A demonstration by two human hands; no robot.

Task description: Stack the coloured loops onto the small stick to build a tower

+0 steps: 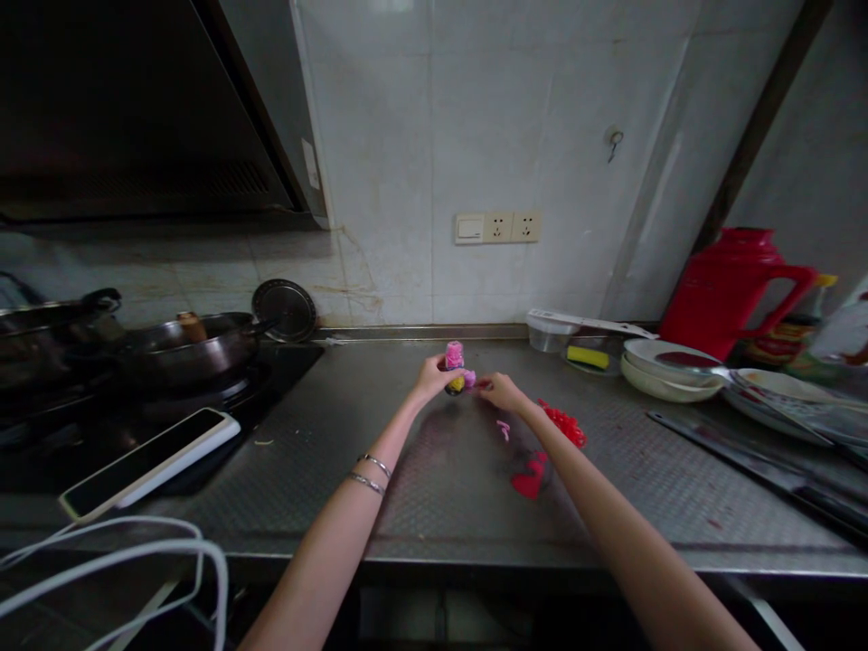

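Note:
My left hand (432,379) is closed round a small upright object (454,353) with a knobbly pink top and a yellow part lower down. Its exact kind is too small to make out. A lighter pink tuft (469,379) sticks out on its right side, towards my right hand (500,392). The fingers of that hand are pinched together just beside the tuft, and what they hold is hidden. Short pink strips (503,429) lie below my right hand. Near my right forearm are a heap of shiny red pieces (564,425) and flat red pieces (529,479).
At left, a pan (190,348) sits on the stove, with a white-cased phone-like device (149,463) and white cables (215,565) in front. Along the right are a clear tub (551,334), yellow sponge (587,357), stacked bowls (668,384), red thermos (719,294) and long black-handled utensil (739,466).

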